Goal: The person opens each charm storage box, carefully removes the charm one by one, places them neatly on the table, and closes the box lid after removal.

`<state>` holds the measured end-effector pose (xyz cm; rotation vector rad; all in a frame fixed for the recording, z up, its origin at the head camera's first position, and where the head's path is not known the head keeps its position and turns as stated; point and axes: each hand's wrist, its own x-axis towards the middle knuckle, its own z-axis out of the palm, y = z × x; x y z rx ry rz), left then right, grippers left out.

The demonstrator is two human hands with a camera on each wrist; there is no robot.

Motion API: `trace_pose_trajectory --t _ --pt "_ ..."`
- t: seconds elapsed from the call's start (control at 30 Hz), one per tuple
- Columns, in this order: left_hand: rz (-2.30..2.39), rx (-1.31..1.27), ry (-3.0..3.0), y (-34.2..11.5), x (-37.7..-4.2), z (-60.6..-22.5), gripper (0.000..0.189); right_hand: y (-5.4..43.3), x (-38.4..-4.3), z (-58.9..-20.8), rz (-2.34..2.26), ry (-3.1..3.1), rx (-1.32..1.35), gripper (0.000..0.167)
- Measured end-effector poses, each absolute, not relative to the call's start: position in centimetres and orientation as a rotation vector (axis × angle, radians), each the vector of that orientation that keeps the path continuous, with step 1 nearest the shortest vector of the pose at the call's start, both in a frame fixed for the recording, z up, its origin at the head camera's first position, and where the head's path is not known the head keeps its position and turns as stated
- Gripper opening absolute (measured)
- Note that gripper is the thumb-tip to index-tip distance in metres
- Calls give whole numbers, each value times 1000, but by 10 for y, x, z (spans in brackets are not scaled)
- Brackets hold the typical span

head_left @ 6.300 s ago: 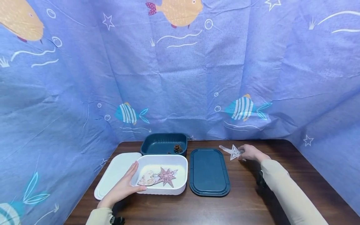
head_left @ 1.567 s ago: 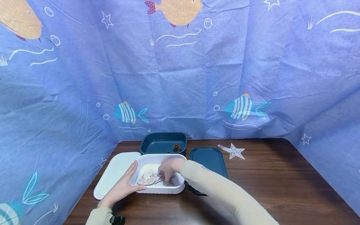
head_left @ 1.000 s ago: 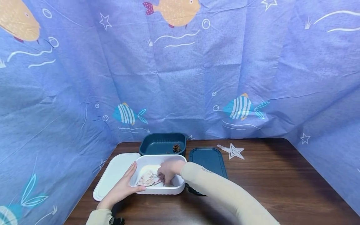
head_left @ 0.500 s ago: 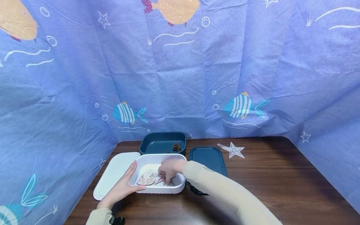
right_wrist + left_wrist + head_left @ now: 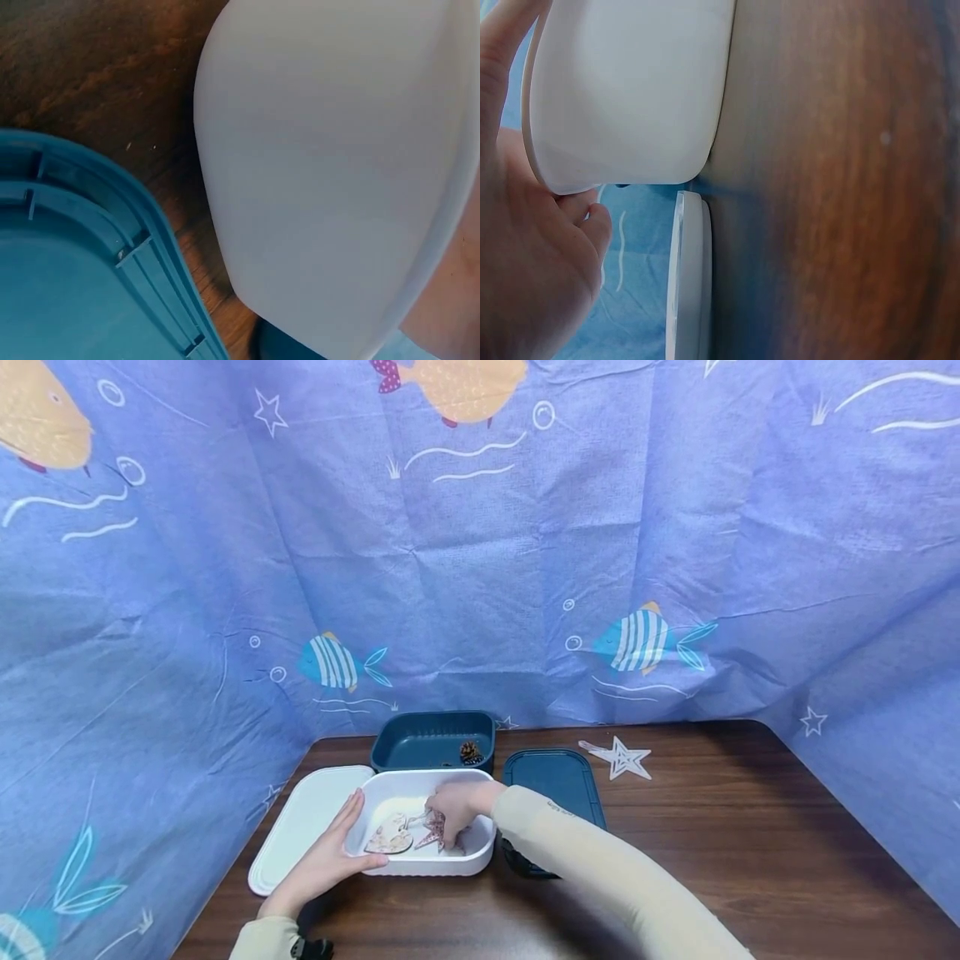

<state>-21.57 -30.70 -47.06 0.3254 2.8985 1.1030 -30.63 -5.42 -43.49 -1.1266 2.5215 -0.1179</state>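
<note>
My left hand (image 5: 327, 858) grips the left end of a white container (image 5: 472, 862), thumb on its near rim and fingers along its end. In the left wrist view the left hand (image 5: 536, 247) lies against the container's wall (image 5: 630, 90). My right hand (image 5: 455, 810) reaches inside the container and pinches a pink glittery star ornament (image 5: 431, 837), partly hidden by the fingers. Left of it, on the container floor, lies a pale patterned heart-shaped ornament (image 5: 390, 838). The right wrist view shows mostly the container's outer wall (image 5: 322, 165); the fingers are hidden there.
A dark teal container (image 5: 420, 752) holding a pinecone (image 5: 470, 752) stands behind. A white lid (image 5: 303, 827) lies left, a dark teal lid (image 5: 551, 772) right, partly under the right arm. A white star ornament (image 5: 624, 758) lies on the wooden table (image 5: 750, 827) farther right.
My right hand has left the white star on the table and gone left into the white container, onto the glittery star. That star has lately shifted slightly. My left hand has stayed put.
</note>
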Motion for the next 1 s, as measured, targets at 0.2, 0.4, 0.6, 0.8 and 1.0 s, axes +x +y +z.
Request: trace_pose_trajectory --t 0.2,0.4,0.6,0.8,1.0 --pt "1095 321 2907 -309 -217 -473 119 -54 -310 -436 -122 2532 -1140 62" --pt "1102 313 2888 -310 -217 -474 119 -51 -313 -438 -96 2568 -1183 62" --pt "1110 313 2888 -309 -217 -473 119 -47 -314 -432 -146 2594 -1194 64" --pt "1102 310 2888 -309 -215 -473 119 -40 -315 -423 -213 2589 -1221 68" --pt "1095 320 2900 -310 -215 -472 119 -25 -318 -410 -250 2617 -1250 71"
